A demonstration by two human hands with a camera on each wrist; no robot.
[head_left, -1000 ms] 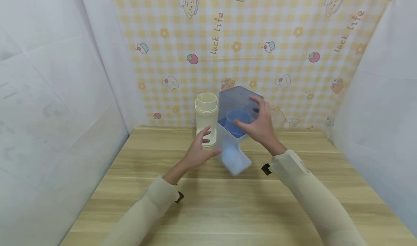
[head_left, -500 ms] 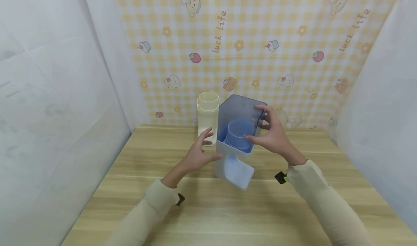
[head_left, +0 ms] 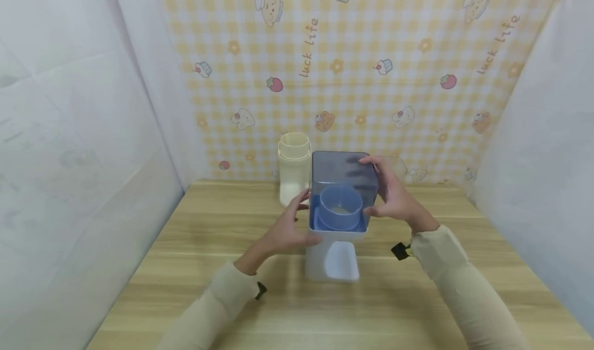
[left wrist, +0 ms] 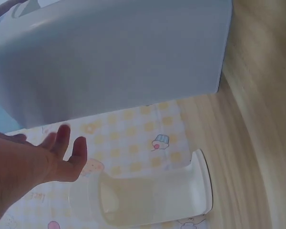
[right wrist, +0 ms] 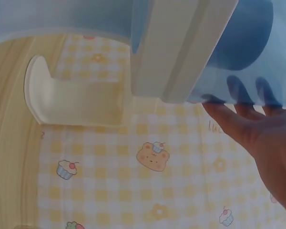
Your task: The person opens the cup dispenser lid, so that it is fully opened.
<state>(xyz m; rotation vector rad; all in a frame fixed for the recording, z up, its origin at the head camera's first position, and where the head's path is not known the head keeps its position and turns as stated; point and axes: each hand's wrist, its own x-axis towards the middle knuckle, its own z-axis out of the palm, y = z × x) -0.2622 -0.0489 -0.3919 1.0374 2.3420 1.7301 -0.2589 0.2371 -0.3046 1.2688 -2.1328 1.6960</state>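
Observation:
A white dispenser [head_left: 320, 262] with a smoky, see-through bin [head_left: 341, 167] on top stands upright on the wooden table. Inside the bin is a round blue collar [head_left: 341, 208], and a white tray [head_left: 342, 260] juts from the base. My right hand [head_left: 392, 195] holds the bin's right side, thumb at the front corner and fingers toward the back. At the dispenser's left side is my left hand [head_left: 287, 231], fingers spread and thumb near the front corner; in the left wrist view its loosely bent fingers [left wrist: 62, 143] appear apart from the white wall [left wrist: 124, 57].
Behind and left of the dispenser stands a cream cylinder [head_left: 294, 169] with an open top and a cut-away front. A pale thing [head_left: 396, 167] shows partly behind my right hand. A checked cloth [head_left: 390, 102] hangs along the table's back edge, with white sheets on both sides.
The dispenser has come nearer to me and turned from an angle to face me squarely. My right hand moved right and toward me with it; my left hand shifted slightly nearer too.

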